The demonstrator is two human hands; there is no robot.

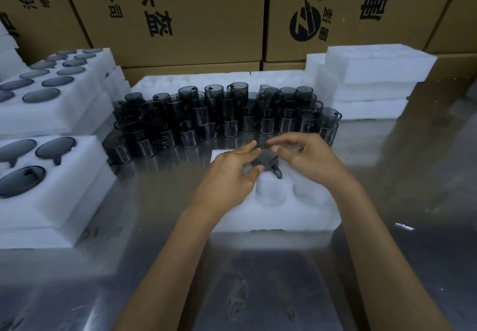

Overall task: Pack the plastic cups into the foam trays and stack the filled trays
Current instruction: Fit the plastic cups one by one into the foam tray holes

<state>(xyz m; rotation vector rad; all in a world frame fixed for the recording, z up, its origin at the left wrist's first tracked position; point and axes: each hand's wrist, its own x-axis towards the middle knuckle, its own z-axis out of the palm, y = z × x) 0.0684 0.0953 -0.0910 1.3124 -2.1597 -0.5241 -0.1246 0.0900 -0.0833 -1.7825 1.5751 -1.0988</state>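
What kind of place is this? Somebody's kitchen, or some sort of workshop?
Most likely a factory or warehouse packing station, not a kitchen. Printed cardboard cartons are stacked along the back, dozens of identical smoky plastic cups stand in rows on a metal table, and white foam trays are piled beside them.

Foam tray (271,212) center frame on tabletop (258,279); loose cups (222,114) behind it. Filled trays (46,176) left, empty trays (374,80) upper right, cartons (180,13) along top.
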